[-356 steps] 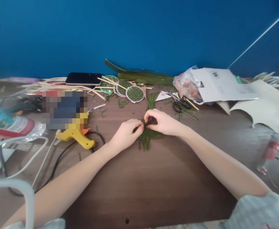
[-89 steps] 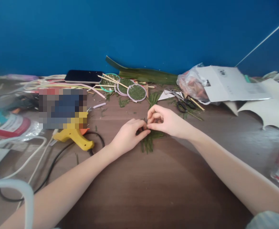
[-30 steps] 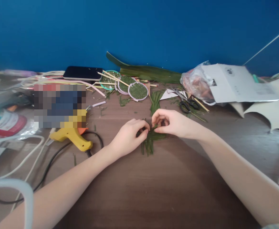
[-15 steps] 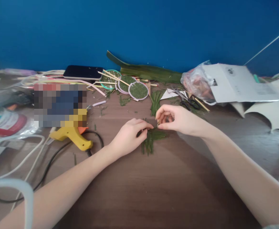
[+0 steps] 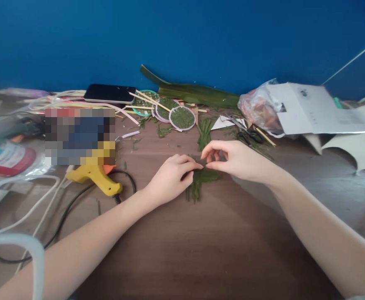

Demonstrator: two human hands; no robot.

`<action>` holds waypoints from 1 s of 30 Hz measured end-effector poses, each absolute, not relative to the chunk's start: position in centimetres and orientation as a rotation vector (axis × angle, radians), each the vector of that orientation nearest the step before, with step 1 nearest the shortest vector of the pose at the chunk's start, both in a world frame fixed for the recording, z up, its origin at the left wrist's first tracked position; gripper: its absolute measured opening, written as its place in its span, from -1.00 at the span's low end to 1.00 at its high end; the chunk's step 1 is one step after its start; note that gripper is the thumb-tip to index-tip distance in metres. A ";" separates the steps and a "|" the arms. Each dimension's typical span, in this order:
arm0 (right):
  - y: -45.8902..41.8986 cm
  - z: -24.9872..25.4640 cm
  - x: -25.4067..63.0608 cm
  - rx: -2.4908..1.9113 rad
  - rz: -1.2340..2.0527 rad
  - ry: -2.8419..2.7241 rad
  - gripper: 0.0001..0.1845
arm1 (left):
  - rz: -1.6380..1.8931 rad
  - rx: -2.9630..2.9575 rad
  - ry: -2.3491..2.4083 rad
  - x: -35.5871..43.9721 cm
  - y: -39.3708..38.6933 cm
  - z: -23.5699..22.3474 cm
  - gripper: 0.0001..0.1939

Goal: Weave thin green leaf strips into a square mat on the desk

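Green leaf strips [image 5: 196, 189] lie crossed over one another on the brown table, in front of me. My left hand [image 5: 171, 177] rests at their left edge, thumb and fingertips pressed onto the strips. From the right, my right hand [image 5: 234, 160] has its thumb and forefinger closing at a strip's end, very near the left fingertips. The far part of the crossed strips is hidden by my fingers. Just beyond my right hand is a bundle of loose leaf strips [image 5: 204, 133].
Behind are round leaf-filled rings [image 5: 182, 118], a long leaf [image 5: 197, 95], a phone [image 5: 110, 93] and scissors [image 5: 249, 135]. A yellow glue gun [image 5: 99, 179] with a black cord lies left. White card [image 5: 313, 110] and a plastic bag [image 5: 259, 110] sit right.
My right hand has moved slightly down, and its fingertips have come closer to the leaf strips. My left hand has barely shifted and stays on the strips.
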State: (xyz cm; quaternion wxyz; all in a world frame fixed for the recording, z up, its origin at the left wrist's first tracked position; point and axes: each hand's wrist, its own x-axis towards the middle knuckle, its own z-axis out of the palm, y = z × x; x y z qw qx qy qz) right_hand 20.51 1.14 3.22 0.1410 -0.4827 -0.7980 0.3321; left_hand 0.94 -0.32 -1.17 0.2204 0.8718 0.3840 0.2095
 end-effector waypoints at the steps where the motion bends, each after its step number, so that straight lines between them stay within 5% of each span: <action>1: 1.1 3.2 20.4 -1.379 0.928 -2.319 -0.86 | 0.578 2.412 1.060 0.9 -0.3 -1.2 -0.71; 17: 1.4 0.7 19.5 -1.366 0.850 -2.264 -0.97 | 0.571 2.298 1.130 0.9 -0.5 -0.9 -0.73; 23: 1.7 -1.0 19.5 -1.334 0.687 -2.276 -0.79 | 0.525 2.355 1.140 0.9 -0.5 -0.8 -0.76; 30: 1.3 1.2 20.0 -1.458 0.863 -2.339 -0.87 | 0.527 2.376 1.120 0.8 -0.5 -0.8 -0.79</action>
